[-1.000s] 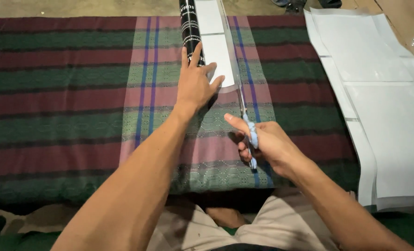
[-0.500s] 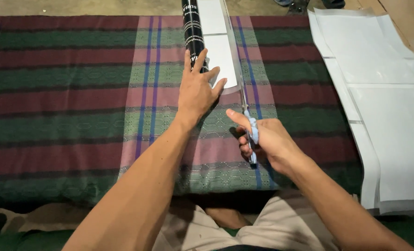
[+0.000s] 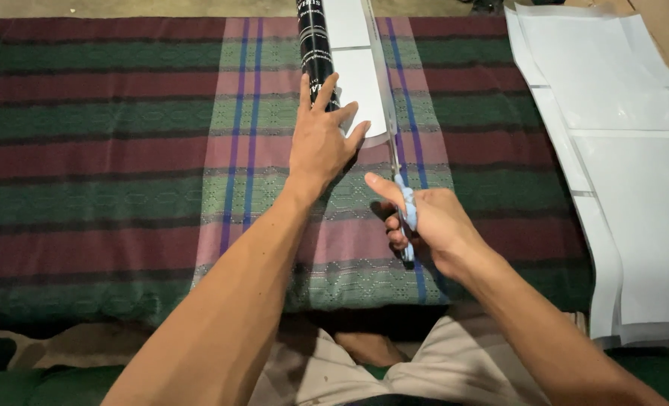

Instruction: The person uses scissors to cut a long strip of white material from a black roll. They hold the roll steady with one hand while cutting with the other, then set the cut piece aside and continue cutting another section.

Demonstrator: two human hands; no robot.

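Slightly advanced, right hand (image 3: 432,222) grips scissors (image 3: 404,203); left hand (image 3: 321,143) presses sheet (image 3: 357,86), fingers spread

A roll (image 3: 313,45) lies on the blanket (image 3: 109,150), paper sheets (image 3: 635,150) to its right.

Place: probably a home floor used as a makeshift craft spot.
Work surface: a striped woven blanket (image 3: 124,150) in green, maroon and purple fills most of the frame.
Floor: bare tan ground shows along the top edge.
Materials: cut white sheets (image 3: 620,150) are stacked at the right.
Seating: the person sits low, knees at the bottom centre.
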